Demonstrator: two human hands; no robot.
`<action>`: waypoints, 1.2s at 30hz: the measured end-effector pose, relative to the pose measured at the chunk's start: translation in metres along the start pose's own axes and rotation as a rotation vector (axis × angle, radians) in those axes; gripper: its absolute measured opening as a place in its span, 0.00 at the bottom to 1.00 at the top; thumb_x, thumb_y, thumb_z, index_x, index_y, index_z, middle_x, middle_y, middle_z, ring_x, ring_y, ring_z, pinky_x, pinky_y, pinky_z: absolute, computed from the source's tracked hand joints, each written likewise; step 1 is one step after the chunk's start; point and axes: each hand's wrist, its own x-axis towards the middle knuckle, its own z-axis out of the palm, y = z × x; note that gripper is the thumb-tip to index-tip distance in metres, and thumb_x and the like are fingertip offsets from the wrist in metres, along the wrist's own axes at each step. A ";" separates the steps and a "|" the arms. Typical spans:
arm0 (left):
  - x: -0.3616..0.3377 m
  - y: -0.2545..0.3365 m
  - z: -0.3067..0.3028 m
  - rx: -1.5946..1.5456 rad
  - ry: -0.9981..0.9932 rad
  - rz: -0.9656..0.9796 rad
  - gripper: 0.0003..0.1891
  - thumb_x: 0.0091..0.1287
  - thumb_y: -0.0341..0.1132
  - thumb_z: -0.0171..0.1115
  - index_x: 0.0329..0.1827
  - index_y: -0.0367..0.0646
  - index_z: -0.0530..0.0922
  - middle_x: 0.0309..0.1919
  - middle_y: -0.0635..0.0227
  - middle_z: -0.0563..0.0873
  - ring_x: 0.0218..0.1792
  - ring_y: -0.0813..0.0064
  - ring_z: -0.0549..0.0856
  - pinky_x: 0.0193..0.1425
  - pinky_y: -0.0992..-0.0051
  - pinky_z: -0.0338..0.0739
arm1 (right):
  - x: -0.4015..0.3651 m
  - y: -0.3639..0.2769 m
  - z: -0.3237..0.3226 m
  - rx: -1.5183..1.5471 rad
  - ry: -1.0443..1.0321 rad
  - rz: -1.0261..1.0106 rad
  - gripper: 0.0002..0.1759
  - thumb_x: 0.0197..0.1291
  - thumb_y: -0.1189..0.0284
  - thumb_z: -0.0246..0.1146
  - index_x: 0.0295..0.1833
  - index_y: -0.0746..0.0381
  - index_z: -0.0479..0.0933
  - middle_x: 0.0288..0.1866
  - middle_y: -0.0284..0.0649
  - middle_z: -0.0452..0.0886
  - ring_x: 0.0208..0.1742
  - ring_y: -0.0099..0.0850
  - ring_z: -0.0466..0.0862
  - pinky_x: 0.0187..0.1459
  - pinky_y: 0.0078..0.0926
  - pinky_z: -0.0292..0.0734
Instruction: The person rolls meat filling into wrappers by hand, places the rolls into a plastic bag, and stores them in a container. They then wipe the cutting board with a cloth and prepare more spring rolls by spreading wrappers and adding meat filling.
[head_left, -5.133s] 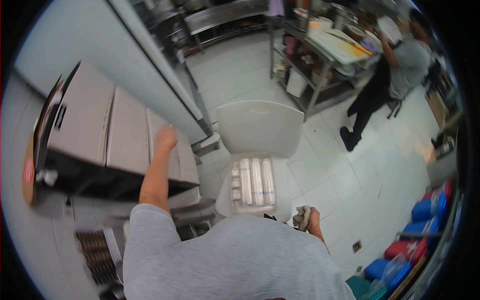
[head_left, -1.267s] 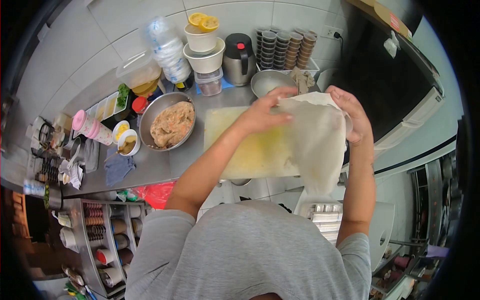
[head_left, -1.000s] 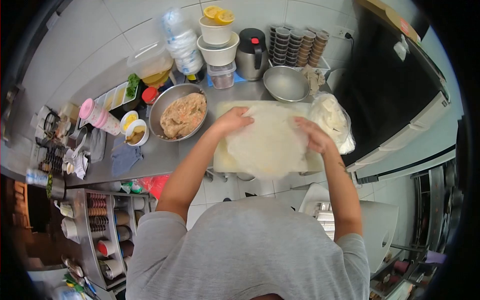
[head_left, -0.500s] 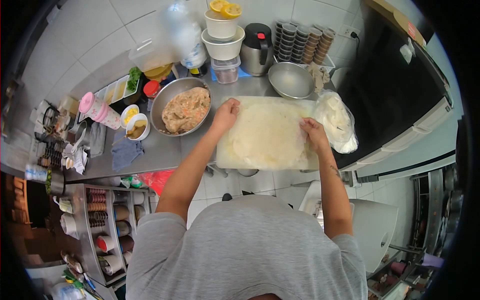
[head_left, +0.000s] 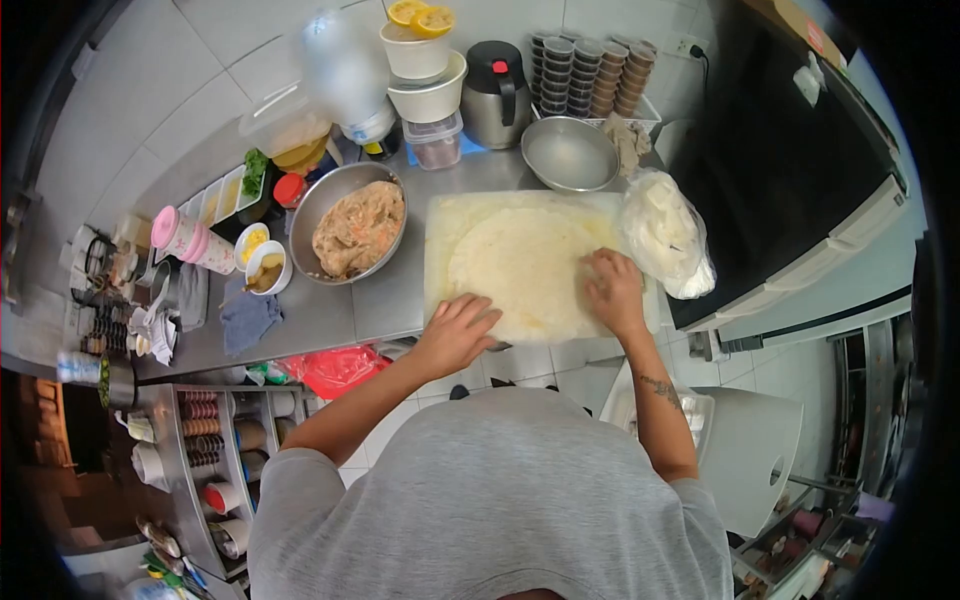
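Note:
A thin, round, pale sheet (head_left: pixel 520 262), like a wrapper, lies flat on a whitish cutting board (head_left: pixel 437 215). My left hand (head_left: pixel 462 332) rests at the near left edge of the sheet with its fingers stretched out. On the right side, my right hand (head_left: pixel 612 290) touches the sheet's edge with bent, parted fingers. A metal bowl (head_left: pixel 296 240) of minced filling with orange bits (head_left: pixel 355 230) stands left of the board. Beside the board's right end sits a clear plastic bag (head_left: pixel 665 235) holding more pale, soft material.
Behind the board stand a second metal bowl (head_left: pixel 570 155), a steel thermal jug (head_left: pixel 497 95), stacked white tubs (head_left: pixel 428 92) and stacks of small lidded cups (head_left: pixel 590 75). Left are small white bowls (head_left: pixel 268 268), a blue cloth (head_left: pixel 250 318) and a pink tumbler (head_left: pixel 195 240). A dark appliance (head_left: pixel 790 170) borders the right.
My left hand has moved from the board's far left edge to its near left side, its fingers now spread flat. My right hand has shifted slightly, still at the sheet's right edge.

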 end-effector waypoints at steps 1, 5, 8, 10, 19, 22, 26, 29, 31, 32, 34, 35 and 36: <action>-0.005 -0.001 -0.001 0.005 -0.005 0.002 0.23 0.65 0.43 0.63 0.61 0.46 0.74 0.61 0.60 0.74 0.64 0.60 0.71 0.58 0.62 0.66 | -0.006 -0.001 0.003 0.002 -0.040 -0.007 0.21 0.52 0.74 0.66 0.54 0.56 0.79 0.53 0.42 0.77 0.55 0.44 0.74 0.57 0.40 0.68; -0.015 -0.007 -0.008 -0.030 0.035 0.012 0.21 0.65 0.41 0.62 0.60 0.46 0.76 0.59 0.61 0.77 0.62 0.61 0.73 0.57 0.61 0.65 | -0.014 0.001 0.000 0.000 -0.121 0.021 0.20 0.52 0.73 0.67 0.53 0.55 0.80 0.56 0.43 0.77 0.59 0.46 0.73 0.61 0.43 0.66; -0.012 -0.026 -0.004 -0.087 0.094 -0.025 0.16 0.64 0.36 0.62 0.54 0.44 0.78 0.53 0.61 0.79 0.56 0.59 0.76 0.54 0.61 0.67 | -0.011 0.009 0.000 0.012 -0.154 0.047 0.20 0.51 0.73 0.67 0.53 0.56 0.80 0.57 0.43 0.76 0.57 0.46 0.74 0.59 0.40 0.68; 0.007 -0.043 -0.003 -0.118 0.204 -0.100 0.13 0.63 0.32 0.60 0.51 0.42 0.79 0.48 0.60 0.80 0.51 0.56 0.77 0.52 0.61 0.69 | 0.004 0.012 0.007 0.124 -0.069 0.151 0.20 0.52 0.74 0.67 0.54 0.56 0.80 0.55 0.44 0.77 0.54 0.46 0.75 0.56 0.38 0.70; 0.135 -0.086 0.016 -0.067 0.135 -0.438 0.10 0.60 0.27 0.60 0.44 0.38 0.76 0.46 0.54 0.78 0.52 0.53 0.76 0.55 0.56 0.70 | 0.059 0.034 0.041 -0.013 -0.110 0.302 0.08 0.53 0.77 0.65 0.40 0.63 0.79 0.40 0.45 0.81 0.44 0.45 0.79 0.48 0.39 0.74; 0.145 -0.092 0.019 -0.014 0.207 -0.410 0.09 0.58 0.25 0.60 0.42 0.40 0.76 0.44 0.55 0.78 0.51 0.52 0.76 0.54 0.56 0.70 | 0.060 0.040 0.041 0.172 -0.065 0.338 0.05 0.55 0.76 0.65 0.38 0.64 0.79 0.36 0.45 0.81 0.39 0.42 0.80 0.44 0.36 0.75; 0.162 -0.100 0.014 0.031 0.377 -0.316 0.09 0.57 0.22 0.58 0.40 0.42 0.76 0.40 0.56 0.77 0.47 0.52 0.77 0.50 0.56 0.72 | 0.056 0.049 0.043 0.355 -0.061 0.422 0.06 0.56 0.74 0.66 0.37 0.64 0.79 0.32 0.45 0.79 0.34 0.38 0.81 0.39 0.32 0.76; 0.199 -0.087 -0.002 -0.073 0.435 -0.191 0.10 0.58 0.22 0.57 0.41 0.43 0.77 0.40 0.55 0.76 0.47 0.51 0.77 0.50 0.56 0.73 | 0.055 0.044 0.041 0.295 -0.101 0.484 0.09 0.55 0.73 0.67 0.41 0.62 0.79 0.40 0.46 0.79 0.41 0.40 0.80 0.43 0.35 0.75; 0.234 -0.077 0.001 -0.145 0.422 -0.123 0.10 0.58 0.23 0.59 0.42 0.44 0.77 0.41 0.55 0.76 0.47 0.51 0.78 0.50 0.57 0.74 | 0.050 0.030 0.039 0.166 0.045 0.369 0.12 0.54 0.73 0.67 0.45 0.60 0.79 0.48 0.46 0.77 0.48 0.42 0.78 0.48 0.38 0.73; 0.251 -0.074 0.006 -0.166 0.393 -0.099 0.09 0.58 0.25 0.60 0.42 0.45 0.78 0.40 0.55 0.76 0.47 0.51 0.79 0.50 0.57 0.74 | 0.047 0.023 0.039 0.103 0.115 0.314 0.14 0.53 0.73 0.67 0.47 0.58 0.79 0.52 0.46 0.76 0.51 0.43 0.76 0.51 0.39 0.72; 0.281 -0.071 0.019 -0.210 0.236 -0.066 0.09 0.58 0.26 0.60 0.41 0.45 0.78 0.43 0.54 0.77 0.47 0.51 0.80 0.51 0.56 0.75 | 0.043 0.004 0.031 0.008 0.051 0.200 0.19 0.52 0.72 0.67 0.51 0.55 0.78 0.56 0.45 0.74 0.57 0.45 0.73 0.56 0.42 0.69; 0.293 -0.072 0.024 -0.230 0.157 -0.048 0.09 0.57 0.26 0.61 0.41 0.45 0.78 0.45 0.54 0.78 0.47 0.51 0.80 0.51 0.56 0.76 | 0.040 -0.003 0.030 -0.039 0.021 0.144 0.21 0.51 0.72 0.67 0.53 0.54 0.78 0.59 0.45 0.73 0.59 0.46 0.71 0.59 0.43 0.67; 0.301 -0.076 0.031 -0.188 0.058 -0.071 0.10 0.57 0.26 0.61 0.41 0.45 0.78 0.44 0.54 0.79 0.47 0.51 0.81 0.52 0.56 0.76 | 0.035 -0.009 0.032 -0.041 -0.009 0.093 0.21 0.51 0.71 0.68 0.54 0.53 0.78 0.58 0.44 0.73 0.60 0.45 0.71 0.60 0.44 0.66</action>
